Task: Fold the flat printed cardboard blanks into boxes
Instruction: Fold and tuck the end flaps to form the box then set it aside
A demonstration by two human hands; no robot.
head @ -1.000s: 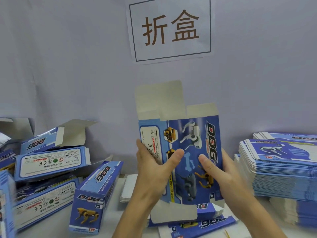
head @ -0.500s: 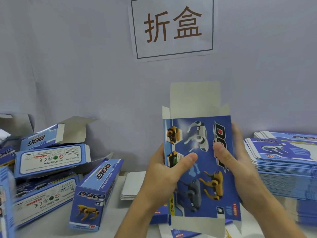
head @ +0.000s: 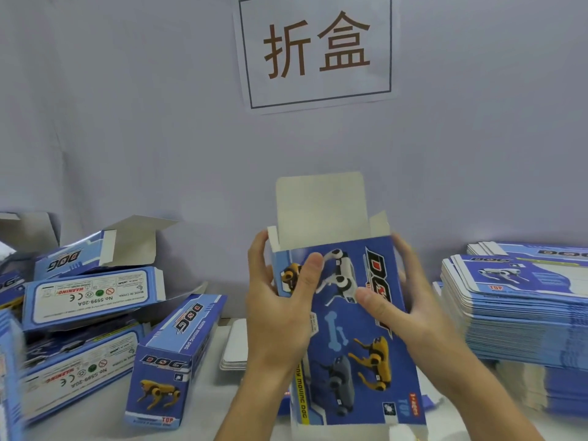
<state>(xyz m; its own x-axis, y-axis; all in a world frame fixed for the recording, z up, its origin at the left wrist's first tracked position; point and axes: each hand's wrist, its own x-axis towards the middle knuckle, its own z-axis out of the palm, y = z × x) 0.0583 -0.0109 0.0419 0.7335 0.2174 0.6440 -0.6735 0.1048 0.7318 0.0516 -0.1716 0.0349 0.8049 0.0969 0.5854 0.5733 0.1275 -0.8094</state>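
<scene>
Box (head: 356, 332): blue printed carton, popped into a tube, held upright at frame centre, above the table (head: 203, 409)
Top flap (head: 319, 211): plain grey inside, standing up at 12 o'clock of box, w/ small side flaps open either side
Left hand (head: 280, 316): clamped on box's left edge, thumb across printed front, fingers behind
Right hand (head: 401, 313): clamped on right edge, thumb on front nr the DOG logo
Folded boxes (head: 95, 313): heap at 9 o'clock, one standing on end nr the left forearm
Flat blanks (head: 521, 300): tall stack at 3 o'clock
Sign (head: 316, 50): on wall at 12 o'clock
</scene>
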